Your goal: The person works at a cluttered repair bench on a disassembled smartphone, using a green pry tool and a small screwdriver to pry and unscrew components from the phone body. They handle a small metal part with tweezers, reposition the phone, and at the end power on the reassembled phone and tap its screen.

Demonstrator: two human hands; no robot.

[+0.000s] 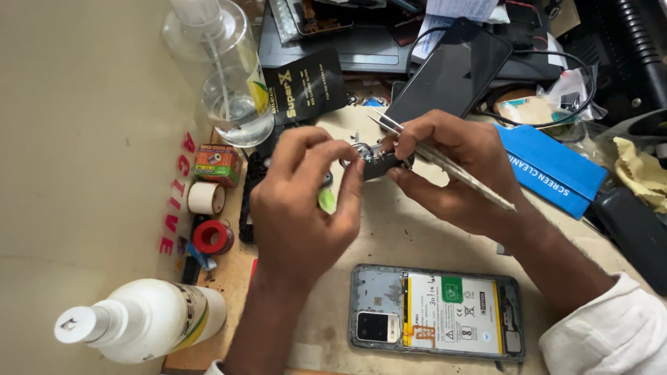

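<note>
Two hands meet above the worktop point(396, 230). Left hand point(304, 212) pinches a small dark metal part point(374, 162) between fingertips; right hand point(454, 166) pinches its other end and also holds tweezers point(454, 170). Opened phone point(435, 311), battery showing, lies just below the wrists. Blue box point(553, 172) right.

Opened phone point(435, 311) lies near on the work mat point(396, 230). 2 hands meet at centre, left hand point(304, 204), right hand point(454, 166). 2 tape rolls point(209, 217) left. Pump bottle point(225, 71) far left. Dark phone point(449, 71) far.
</note>
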